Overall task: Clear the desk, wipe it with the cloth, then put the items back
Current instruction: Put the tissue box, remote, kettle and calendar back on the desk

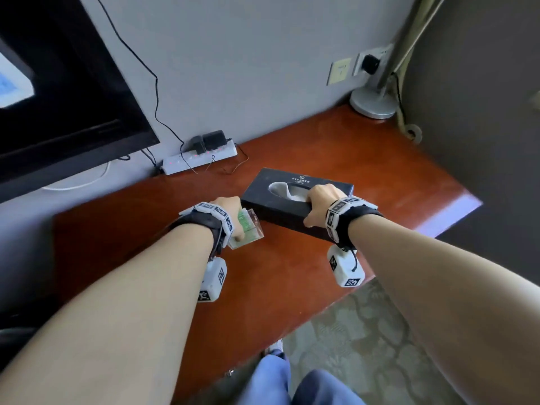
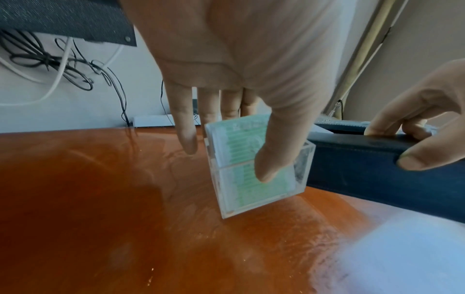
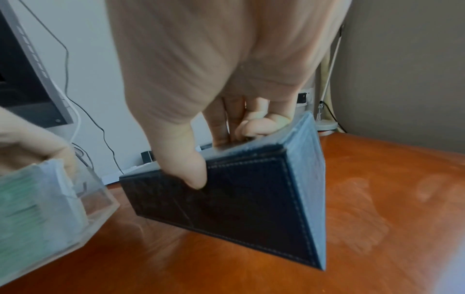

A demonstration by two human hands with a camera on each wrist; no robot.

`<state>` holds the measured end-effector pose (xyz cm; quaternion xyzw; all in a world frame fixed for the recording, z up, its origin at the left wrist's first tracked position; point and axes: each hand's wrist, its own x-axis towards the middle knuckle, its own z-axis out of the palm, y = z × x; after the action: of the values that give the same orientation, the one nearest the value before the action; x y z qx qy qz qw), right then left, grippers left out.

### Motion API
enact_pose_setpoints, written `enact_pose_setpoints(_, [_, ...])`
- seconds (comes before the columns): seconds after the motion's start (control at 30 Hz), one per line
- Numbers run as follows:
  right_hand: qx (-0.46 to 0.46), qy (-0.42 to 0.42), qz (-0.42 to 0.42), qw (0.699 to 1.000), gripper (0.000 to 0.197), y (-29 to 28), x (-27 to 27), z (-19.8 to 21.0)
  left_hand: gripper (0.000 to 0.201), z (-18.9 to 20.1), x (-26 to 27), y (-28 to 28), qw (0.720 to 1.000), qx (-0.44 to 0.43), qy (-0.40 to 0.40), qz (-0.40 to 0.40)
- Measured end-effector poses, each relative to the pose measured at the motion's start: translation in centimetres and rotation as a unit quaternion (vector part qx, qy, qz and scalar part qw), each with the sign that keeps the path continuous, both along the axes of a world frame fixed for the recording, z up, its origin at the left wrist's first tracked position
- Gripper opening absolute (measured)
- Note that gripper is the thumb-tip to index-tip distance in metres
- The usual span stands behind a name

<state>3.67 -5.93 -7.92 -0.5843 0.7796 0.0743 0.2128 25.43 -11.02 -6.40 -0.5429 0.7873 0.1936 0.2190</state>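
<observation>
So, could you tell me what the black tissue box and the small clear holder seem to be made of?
Tissue box: looks like black leather or imitation leather; grained matte surface with pale stitching along the edges.
Clear holder: seems to be acrylic or similar hard plastic; see-through walls with thick frosted edges, and the green printed packets inside show through.

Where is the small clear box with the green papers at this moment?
In the head view the clear box is near the middle of the desk, held by the left hand, just left of the black tissue box.
</observation>
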Motion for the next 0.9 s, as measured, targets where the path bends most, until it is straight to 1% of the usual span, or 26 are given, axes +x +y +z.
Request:
enact_pose_setpoints(0.1, [0.000, -0.004, 0.008, 1.000, 0.029, -2.3, -0.6, -2.3, 0.059, -2.2, -0.3, -1.7, 1.000, -0.001, -0.003, 0.024])
enact_pose_setpoints(0.23, [0.003, -0.016, 0.031, 0.999, 0.030, -3.9, -1.5, -5.2, 0.066, -5.2, -1.0, -2.7, 0.999, 0.007, -0.013, 0.047])
enact_pose_setpoints(0.4, [-0.012, -0.019, 0.066, 0.998, 0.048, -4.8, -3.0, -7.0, 0.066, -8.0, -1.7, -2.9, 0.995, 0.003, -0.017, 0.093])
enact_pose_setpoints(0.6, [0.006, -0.026, 0.084, 0.996, 0.041, -5.2, -4.9, -8.4, 0.064, -10.3, -2.4, -2.6, 0.991, -0.004, -0.001, 0.132])
enact_pose_setpoints(0.77, [0.017, -0.028, 0.090, 0.995, 0.038, -5.0, -5.1, -9.6, 0.063, -11.6, -2.1, -2.1, 0.987, -0.011, 0.017, 0.160])
enact_pose_setpoints(0.9, [0.015, -0.038, 0.088, 0.995, 0.038, -5.1, -5.1, -9.6, 0.062, -12.3, -1.5, -2.0, 0.984, -0.015, 0.032, 0.172])
